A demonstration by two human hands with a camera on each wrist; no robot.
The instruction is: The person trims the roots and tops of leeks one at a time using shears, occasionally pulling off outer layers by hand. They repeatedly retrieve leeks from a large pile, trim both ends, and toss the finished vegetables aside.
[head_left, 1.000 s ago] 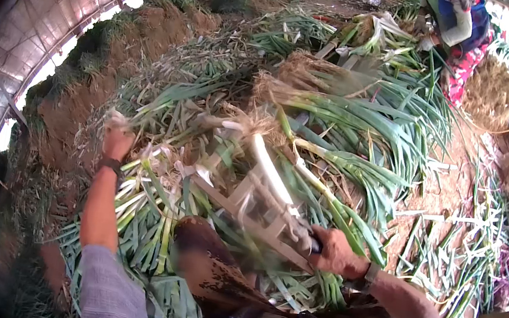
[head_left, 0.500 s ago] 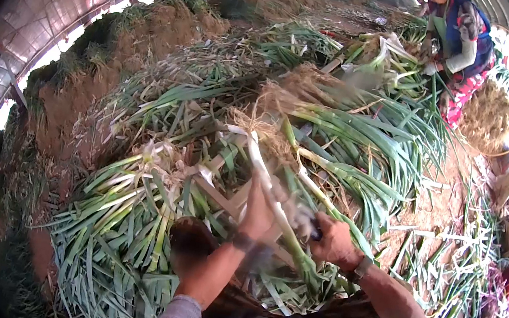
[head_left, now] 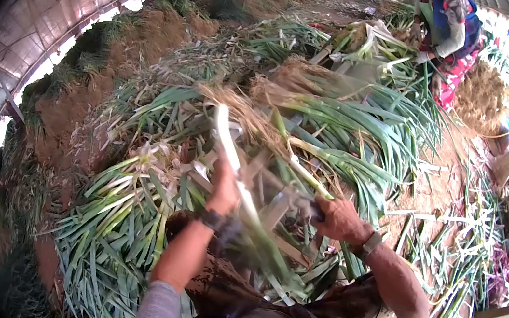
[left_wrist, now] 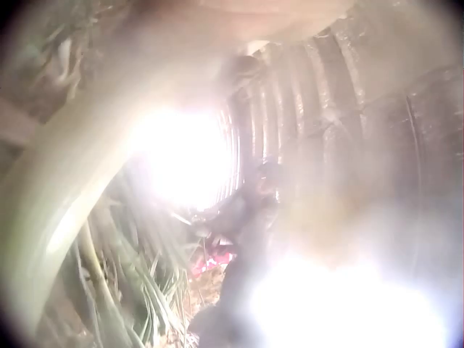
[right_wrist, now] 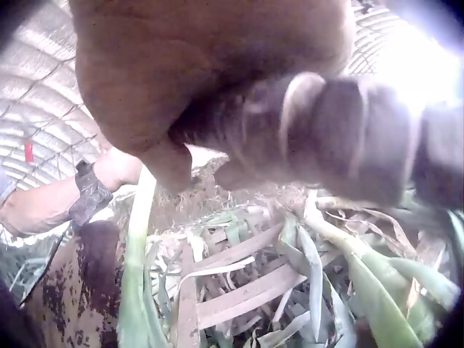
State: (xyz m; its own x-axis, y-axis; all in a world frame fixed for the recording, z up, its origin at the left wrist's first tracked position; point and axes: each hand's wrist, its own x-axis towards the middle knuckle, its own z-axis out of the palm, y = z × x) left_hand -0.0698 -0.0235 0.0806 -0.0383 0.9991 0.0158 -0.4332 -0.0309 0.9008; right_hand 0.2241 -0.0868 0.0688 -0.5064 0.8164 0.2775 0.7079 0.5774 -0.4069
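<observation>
My left hand (head_left: pixel 224 184) grips a long green onion (head_left: pixel 248 204) by its white stalk, over my lap. Its brown roots point away from me, and its blurred green leaves slant toward my right knee. In the left wrist view the onion's stalk (left_wrist: pixel 61 210) runs pale and close below the hand. My right hand (head_left: pixel 341 219) is curled round a dark handle (right_wrist: pixel 326 134) wrapped with light bands, seen large in the right wrist view. The tool's far end is blurred, so I cannot tell its kind. The held onion (right_wrist: pixel 136 268) appears left of it there.
Wooden slats (right_wrist: pixel 246 293) stand before my knees. A pile of onions (head_left: pixel 119 224) lies to the left, roots up. Another heap (head_left: pixel 364 129) spreads ahead. Cut leaves (head_left: pixel 457 301) litter the ground at right. Another person (head_left: pixel 449 43) bends over onions at the far right.
My left hand came in from the left pile, took hold of the onion stalk, and has since shifted it leftward. My right hand keeps the handle and has moved little.
</observation>
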